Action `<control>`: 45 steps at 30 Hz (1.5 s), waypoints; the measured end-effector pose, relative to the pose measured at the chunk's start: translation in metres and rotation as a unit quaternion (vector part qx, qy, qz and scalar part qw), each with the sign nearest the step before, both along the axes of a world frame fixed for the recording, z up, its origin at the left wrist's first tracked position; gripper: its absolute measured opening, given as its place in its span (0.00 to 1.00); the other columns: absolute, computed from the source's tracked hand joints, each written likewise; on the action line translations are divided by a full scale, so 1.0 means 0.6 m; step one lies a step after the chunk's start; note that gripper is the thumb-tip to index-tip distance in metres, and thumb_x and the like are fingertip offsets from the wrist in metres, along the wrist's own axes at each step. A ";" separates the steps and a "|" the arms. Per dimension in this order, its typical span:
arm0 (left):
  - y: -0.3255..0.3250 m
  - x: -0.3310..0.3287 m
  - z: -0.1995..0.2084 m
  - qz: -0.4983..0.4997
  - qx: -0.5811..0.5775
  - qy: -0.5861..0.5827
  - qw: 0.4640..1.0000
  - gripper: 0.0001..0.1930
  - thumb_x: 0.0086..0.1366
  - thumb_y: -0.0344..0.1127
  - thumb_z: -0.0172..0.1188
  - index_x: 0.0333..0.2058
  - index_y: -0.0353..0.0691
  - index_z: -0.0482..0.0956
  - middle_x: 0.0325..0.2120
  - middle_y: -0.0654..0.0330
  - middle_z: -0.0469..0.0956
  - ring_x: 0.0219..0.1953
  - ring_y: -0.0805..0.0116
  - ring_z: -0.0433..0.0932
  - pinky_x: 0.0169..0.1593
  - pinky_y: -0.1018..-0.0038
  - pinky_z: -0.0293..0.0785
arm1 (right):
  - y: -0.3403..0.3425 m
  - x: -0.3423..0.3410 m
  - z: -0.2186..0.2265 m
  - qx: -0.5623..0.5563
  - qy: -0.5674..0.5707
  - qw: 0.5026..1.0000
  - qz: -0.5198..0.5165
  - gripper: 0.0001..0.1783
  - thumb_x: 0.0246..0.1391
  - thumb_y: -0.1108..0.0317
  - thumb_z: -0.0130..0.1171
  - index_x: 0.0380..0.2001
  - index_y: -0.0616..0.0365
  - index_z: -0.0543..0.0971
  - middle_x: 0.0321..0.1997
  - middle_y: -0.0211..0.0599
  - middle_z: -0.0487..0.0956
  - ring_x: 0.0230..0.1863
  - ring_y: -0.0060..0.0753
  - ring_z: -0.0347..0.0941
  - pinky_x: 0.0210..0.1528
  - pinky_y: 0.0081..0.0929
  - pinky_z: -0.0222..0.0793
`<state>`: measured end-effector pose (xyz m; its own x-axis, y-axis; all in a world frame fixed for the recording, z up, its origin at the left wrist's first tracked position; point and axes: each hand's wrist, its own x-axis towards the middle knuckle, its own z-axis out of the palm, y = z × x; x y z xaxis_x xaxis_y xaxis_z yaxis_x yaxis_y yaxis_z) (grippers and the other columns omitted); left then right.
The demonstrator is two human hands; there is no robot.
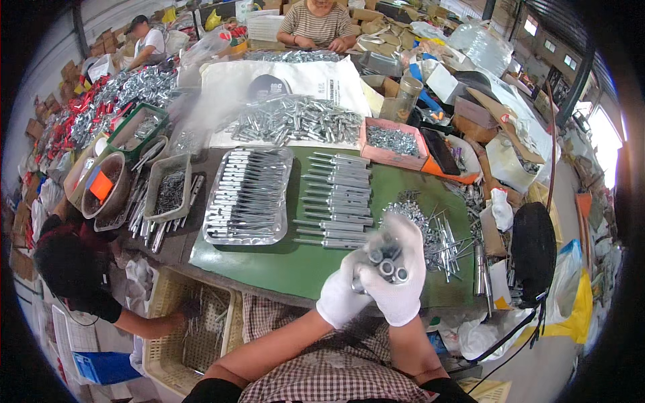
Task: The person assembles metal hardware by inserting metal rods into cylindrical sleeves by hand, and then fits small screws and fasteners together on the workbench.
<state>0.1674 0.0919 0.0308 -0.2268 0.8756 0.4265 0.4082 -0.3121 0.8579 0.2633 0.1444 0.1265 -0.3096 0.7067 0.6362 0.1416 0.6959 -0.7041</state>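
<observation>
Holding a bundle of shiny metal tubes (386,266) just above the green desk (295,269), near its front edge, we see at least three hollow round ends turned toward us, while the upper part of the bundle is blurred. Our right hand (398,295), in a white glove, has its grip closed round the bundle from the right; our left hand (342,295), gloved alike, has its grip curled against the tubes from the other side, some fingers hidden from us. Just beyond and to the left, we have a column of rods with thick sleeves (346,198) lying side by side on the desk, and next to it a silver tray (287,181) with slim metal pieces in a row. To the right of our hands lie loose nails (447,245). Farther back we find a pink box (393,160) of small metal parts and a white sack (228,77) under a large heap of metal pieces (295,121). On our left, a co-worker's arm (151,326) reaches into a yellowish crate (233,322). Across from us is another person (316,27) in a striped top.
</observation>
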 end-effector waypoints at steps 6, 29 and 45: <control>0.031 -0.017 0.007 -0.034 0.025 0.071 0.997 0.36 0.48 0.35 0.72 0.56 0.37 0.65 0.41 0.47 0.78 0.41 0.48 0.80 0.42 0.62 0.78 | 0.014 0.022 -0.005 0.020 -0.023 0.999 0.012 0.15 0.35 0.73 0.66 0.33 0.54 0.82 0.41 0.40 0.75 0.43 0.40 0.73 0.46 0.34 0.70; 0.268 -0.190 0.087 -0.003 -0.023 0.582 0.813 0.26 0.46 0.34 0.67 0.46 0.40 0.71 0.38 0.55 0.76 0.43 0.55 0.78 0.47 0.59 0.74 | 0.276 -0.111 -0.185 -0.238 0.050 0.969 -0.030 0.16 0.63 0.65 0.48 0.47 0.65 0.75 0.50 0.47 0.76 0.54 0.43 0.71 0.59 0.32 0.63; 0.245 -0.163 0.064 0.085 -0.067 0.507 0.855 0.26 0.57 0.42 0.57 0.53 0.38 0.71 0.47 0.52 0.74 0.53 0.54 0.72 0.58 0.58 0.64 | 0.265 -0.114 -0.144 0.015 -0.268 0.950 -0.160 0.16 0.59 0.63 0.50 0.48 0.53 0.78 0.50 0.45 0.78 0.50 0.51 0.75 0.53 0.45 0.69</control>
<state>0.0696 0.2392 0.0689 0.0707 0.9235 0.3770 0.9931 -0.1005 0.0600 0.1952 0.3032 0.0400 -0.3670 0.8029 0.4697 0.6814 0.5758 -0.4518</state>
